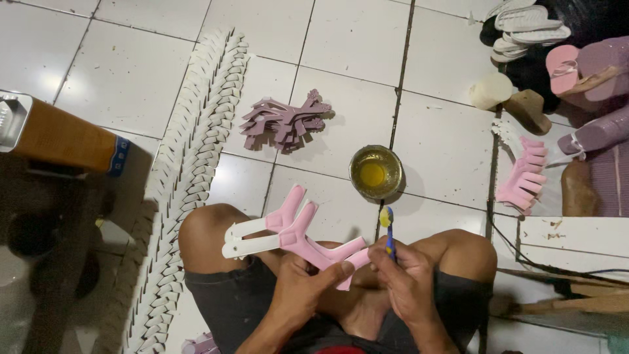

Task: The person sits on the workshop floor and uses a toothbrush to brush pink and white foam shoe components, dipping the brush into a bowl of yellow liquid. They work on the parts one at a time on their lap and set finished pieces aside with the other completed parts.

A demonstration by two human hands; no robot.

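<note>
A pink Y-shaped sandal strap [308, 239] with white ends lies across the person's lap, its forked arms pointing left and far, over the left knee. The left hand [303, 283] pinches it near its right end, thumb on top and fingers curled beneath. The right hand [406, 278] is closed around a small blue brush [389, 229] held upright, its bristle tip yellow with glue, just right of the strap's near end and apart from it.

Just beyond the brush, on the white tiled floor [445, 137], stands a small round metal bowl [375, 172] with yellow liquid in it. Farther and to the left lies a loose heap of mauve straps [285, 121]. A long double row of white straps [196, 151] runs from the far middle down to the near left edge. At the far left sits a brown box with a metal corner [56, 134].

To the right, a fan of pink straps [524, 177] rests on the floor near purple sandal soles [599, 98], and a stack of white sandals [527, 26] lies at the far right. A cream-coloured block [491, 90] sits between the bowl and those soles.
</note>
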